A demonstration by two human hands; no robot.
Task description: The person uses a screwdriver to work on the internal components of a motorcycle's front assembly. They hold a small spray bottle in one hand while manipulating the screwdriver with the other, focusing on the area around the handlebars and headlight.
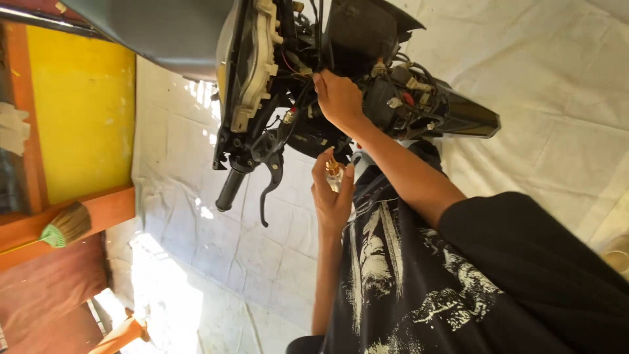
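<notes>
The right hand point(339, 99) reaches into the stripped front of a motorcycle point(308, 78), among the loose wires point(296, 65) between the pale headlamp housing point(252, 65) and the black cluster of connectors point(400, 98). Its back faces the camera and its fingertips are sunk in the wiring, so I cannot tell whether they pinch anything or only press against it. The bare forearm runs back to a black sleeve point(524, 249) at the right edge of the view.

The left hand point(331, 193) is held just under the handlebar mount, below the right hand and apart from it. Its thumb and fingers are curled around a small part with a brass-coloured base and a clear glass body point(333, 174), likely a bulb. The part stands upright in the pinch and touches nothing on the motorcycle.

The black handlebar grip point(229, 190) and its brake lever point(272, 187) hang toward the left of the held part. A black printed shirt point(393, 275) fills the lower right. A creased white cloth point(216, 249) covers the floor under the motorcycle. By the cloth's left edge a small broom point(65, 226) lies on a reddish wooden ledge point(105, 210) beneath a yellow wall point(82, 111)
</notes>
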